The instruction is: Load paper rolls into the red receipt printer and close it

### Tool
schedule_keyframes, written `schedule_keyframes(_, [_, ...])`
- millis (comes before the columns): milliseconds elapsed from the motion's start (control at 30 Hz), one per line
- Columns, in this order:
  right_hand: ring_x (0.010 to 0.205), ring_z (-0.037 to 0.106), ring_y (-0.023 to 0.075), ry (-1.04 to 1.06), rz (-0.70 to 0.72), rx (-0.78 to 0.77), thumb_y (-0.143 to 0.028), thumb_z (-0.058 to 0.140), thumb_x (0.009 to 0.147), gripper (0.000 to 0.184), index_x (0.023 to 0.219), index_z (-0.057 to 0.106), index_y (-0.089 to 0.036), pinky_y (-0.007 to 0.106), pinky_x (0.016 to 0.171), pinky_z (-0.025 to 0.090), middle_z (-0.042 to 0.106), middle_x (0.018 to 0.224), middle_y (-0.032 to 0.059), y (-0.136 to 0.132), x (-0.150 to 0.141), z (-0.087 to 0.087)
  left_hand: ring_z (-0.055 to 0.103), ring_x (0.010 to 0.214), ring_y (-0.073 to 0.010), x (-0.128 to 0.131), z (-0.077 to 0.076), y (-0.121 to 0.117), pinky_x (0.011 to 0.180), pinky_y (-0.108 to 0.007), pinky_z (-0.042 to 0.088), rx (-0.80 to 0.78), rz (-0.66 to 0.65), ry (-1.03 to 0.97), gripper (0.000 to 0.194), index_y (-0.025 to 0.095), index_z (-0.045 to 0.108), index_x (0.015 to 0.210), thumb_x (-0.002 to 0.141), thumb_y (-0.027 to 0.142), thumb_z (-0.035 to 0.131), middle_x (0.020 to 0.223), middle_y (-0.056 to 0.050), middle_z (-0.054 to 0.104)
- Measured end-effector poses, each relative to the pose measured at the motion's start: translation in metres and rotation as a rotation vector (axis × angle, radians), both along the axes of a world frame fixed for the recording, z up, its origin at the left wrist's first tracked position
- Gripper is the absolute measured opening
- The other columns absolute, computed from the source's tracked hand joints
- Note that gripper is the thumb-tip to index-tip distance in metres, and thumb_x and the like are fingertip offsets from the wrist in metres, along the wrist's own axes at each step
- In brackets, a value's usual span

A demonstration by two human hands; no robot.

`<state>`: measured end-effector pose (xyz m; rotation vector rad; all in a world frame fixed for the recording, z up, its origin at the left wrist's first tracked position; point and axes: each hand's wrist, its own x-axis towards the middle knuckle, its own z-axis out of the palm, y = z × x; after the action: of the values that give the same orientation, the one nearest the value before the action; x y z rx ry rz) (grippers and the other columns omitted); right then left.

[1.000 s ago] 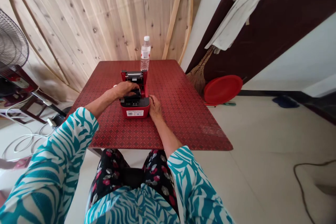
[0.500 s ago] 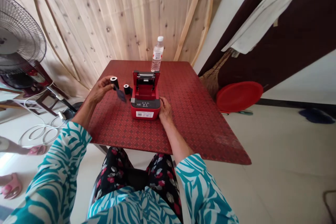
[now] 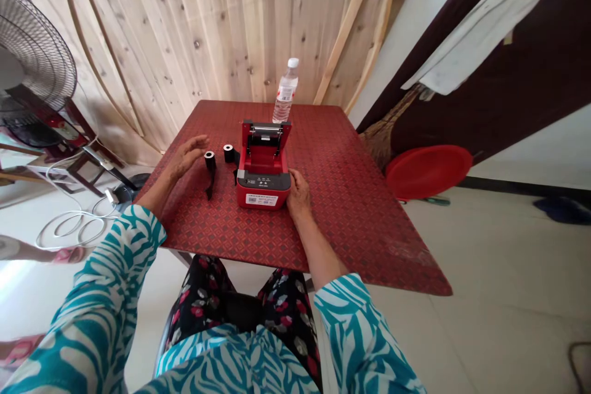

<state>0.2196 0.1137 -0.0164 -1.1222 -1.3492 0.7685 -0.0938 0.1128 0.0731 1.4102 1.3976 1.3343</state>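
Observation:
A red and black label printer (image 3: 263, 181) stands on the table with its lid raised and its inner compartment exposed. My right hand (image 3: 300, 194) grips its right side, the fingers partly hidden behind the casing. Left of the printer, a black roll with a white core (image 3: 210, 160) stands upright, a dark loose strip trailing from it toward me. My left hand (image 3: 187, 157) is just left of that roll, fingers extended and holding nothing. A second black roll (image 3: 229, 154) stands between the first roll and the printer, its dark tail reaching toward the printer.
A water bottle (image 3: 285, 93) stands behind the printer on the red patterned table (image 3: 351, 209). A fan (image 3: 34, 55) and cables are at the left. A red basin (image 3: 429, 170) and a broom lean at the right. Another person's feet show at the lower left.
My left hand has let go of the black roll, which now stands on the table, and its fingers have opened. My right hand stays at the printer. The view has shifted slightly.

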Motion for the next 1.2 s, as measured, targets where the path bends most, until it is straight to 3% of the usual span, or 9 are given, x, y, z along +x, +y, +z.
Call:
schedule_keyframes(133, [0.095, 0.064, 0.0237, -0.006, -0.007, -0.013, -0.040, 0.046, 0.084, 0.031, 0.097, 0.069, -0.023, 0.043, 0.093, 0.048, 0.074, 0.101, 0.0071, 0.000, 0.000, 0.001, 0.064, 0.104, -0.0275, 0.023, 0.018, 0.025, 0.092, -0.032, 0.045, -0.082, -0.025, 0.359, 0.038, 0.020, 0.068, 0.085, 0.051, 0.014, 0.082, 0.086, -0.004, 0.070])
schedule_keyframes(233, [0.097, 0.065, 0.0243, -0.015, 0.007, -0.017, -0.041, 0.045, 0.084, 0.033, 0.096, 0.069, -0.023, 0.043, 0.092, 0.049, 0.074, 0.101, 0.0079, -0.001, -0.001, 0.005, 0.064, 0.101, -0.0299, 0.035, 0.023, 0.043, 0.086, -0.029, 0.044, -0.158, -0.026, 0.599, 0.032, 0.023, 0.066, 0.068, 0.045, 0.009, 0.083, 0.067, 0.000, 0.063])
schedule_keyframes(367, [0.097, 0.065, 0.0239, -0.004, 0.007, 0.003, -0.042, 0.044, 0.085, 0.033, 0.095, 0.069, -0.023, 0.043, 0.093, 0.049, 0.074, 0.101, 0.0072, -0.001, -0.003, 0.006, 0.064, 0.091, -0.0268, 0.039, 0.019, 0.050, 0.079, -0.027, 0.043, -0.145, -0.007, 0.679, 0.022, 0.024, 0.065, 0.062, 0.051, 0.011, 0.079, 0.060, 0.001, 0.060])
schedule_keyframes(533, [0.098, 0.065, 0.0242, -0.007, 0.001, 0.013, -0.043, 0.043, 0.086, 0.035, 0.097, 0.069, -0.022, 0.043, 0.093, 0.048, 0.074, 0.102, 0.0084, -0.002, -0.005, 0.005, 0.065, 0.077, -0.0191, 0.036, 0.021, 0.038, 0.071, -0.025, 0.045, -0.057, -0.051, 0.382, 0.023, 0.020, 0.058, 0.071, 0.057, 0.013, 0.074, 0.071, 0.001, 0.068])
schedule_keyframes(700, [0.097, 0.065, 0.0239, -0.003, 0.000, 0.019, -0.041, 0.042, 0.085, 0.034, 0.094, 0.069, -0.022, 0.042, 0.092, 0.049, 0.073, 0.100, 0.0078, -0.001, -0.006, 0.005, 0.066, 0.082, -0.0169, 0.024, 0.057, 0.011, 0.079, -0.028, 0.051, 0.234, -0.110, -0.007, 0.032, 0.019, 0.056, 0.086, 0.062, 0.022, 0.077, 0.084, -0.002, 0.070])
schedule_keyframes(800, [0.099, 0.065, 0.0240, -0.006, 0.000, 0.019, -0.041, 0.042, 0.086, 0.034, 0.095, 0.069, -0.022, 0.042, 0.094, 0.048, 0.073, 0.102, 0.0082, 0.000, -0.006, 0.004, 0.067, 0.081, -0.0171, 0.032, 0.078, -0.006, 0.077, -0.030, 0.053, 0.327, -0.263, -0.033, 0.033, 0.019, 0.059, 0.097, 0.071, 0.031, 0.076, 0.087, -0.003, 0.071])
schedule_keyframes(933, [0.101, 0.064, 0.0237, -0.007, 0.008, 0.042, -0.041, 0.042, 0.087, 0.035, 0.096, 0.069, -0.022, 0.043, 0.096, 0.048, 0.073, 0.103, 0.0085, 0.002, -0.005, 0.002, 0.068, 0.087, -0.0185, 0.070, 0.083, -0.013, 0.083, -0.031, 0.053, 0.346, -0.485, 0.410, 0.035, 0.018, 0.066, 0.107, 0.076, 0.032, 0.073, 0.098, -0.006, 0.073])
schedule_keyframes(1067, [0.098, 0.065, 0.0229, 0.008, 0.003, 0.056, -0.040, 0.043, 0.086, 0.032, 0.095, 0.069, -0.023, 0.041, 0.093, 0.050, 0.073, 0.100, 0.0072, 0.003, -0.007, 0.002, 0.067, 0.101, -0.0221, 0.108, 0.075, -0.001, 0.090, -0.032, 0.050, 0.276, -0.490, 0.968, 0.037, 0.019, 0.067, 0.116, 0.081, 0.030, 0.068, 0.113, -0.008, 0.072])
schedule_keyframes(1200, [0.098, 0.064, 0.0225, -0.002, -0.005, 0.070, -0.037, 0.042, 0.087, 0.030, 0.095, 0.068, -0.023, 0.040, 0.093, 0.050, 0.073, 0.100, 0.0070, 0.004, -0.009, 0.002, 0.068, 0.102, -0.0226, 0.129, 0.072, 0.017, 0.084, -0.027, 0.048, 0.148, -0.518, 1.309, 0.031, 0.023, 0.071, 0.112, 0.082, 0.025, 0.065, 0.111, -0.007, 0.074])
